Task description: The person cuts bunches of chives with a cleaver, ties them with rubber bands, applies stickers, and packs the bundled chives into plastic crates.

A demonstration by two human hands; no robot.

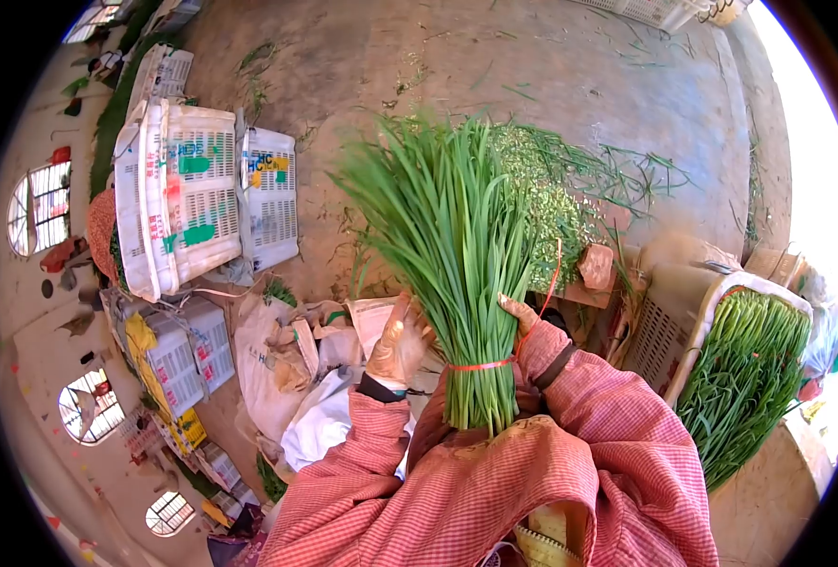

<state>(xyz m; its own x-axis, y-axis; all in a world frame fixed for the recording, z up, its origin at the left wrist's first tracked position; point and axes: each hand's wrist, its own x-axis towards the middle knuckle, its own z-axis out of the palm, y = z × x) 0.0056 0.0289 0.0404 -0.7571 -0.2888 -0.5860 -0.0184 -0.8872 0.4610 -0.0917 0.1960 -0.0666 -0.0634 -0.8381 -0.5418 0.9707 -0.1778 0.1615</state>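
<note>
Pink checked sleeves (pixel 494 491) fill the bottom of the view, nearest the lens, and between them stands a bundle of green chives (pixel 457 246), upright, its cut ends resting against the person's lap. A thin red band (pixel 480 365) runs round the stalks low down, and a loose end of the same red string (pixel 553 279) rises to the right of the bundle.

Left of the bundle, the left hand (pixel 398 348), in a thin glove, lies against the stalks with its grip open, fingers spread along the side of the greens rather than closed round them. Right of the bundle, the right hand (pixel 525 326) presses on the stalks just above the red band; its grip is closed on the red string, thumb against the chives.

Behind the bundle, a loose heap of trimmed green scraps (pixel 551 189) lies on the concrete floor (pixel 532 66). Further right of the bundle, a white plastic crate (pixel 669 331) stands tilted, packed with more chives (pixel 745 378). Well to the left of the bundle, white lattice crates (pixel 178 194) with green and red labels are stacked on their sides, and more crates (pixel 187 354) sit below them. Between those crates and the bundle, crumpled white sacks (pixel 291 378) lie on the floor.
</note>
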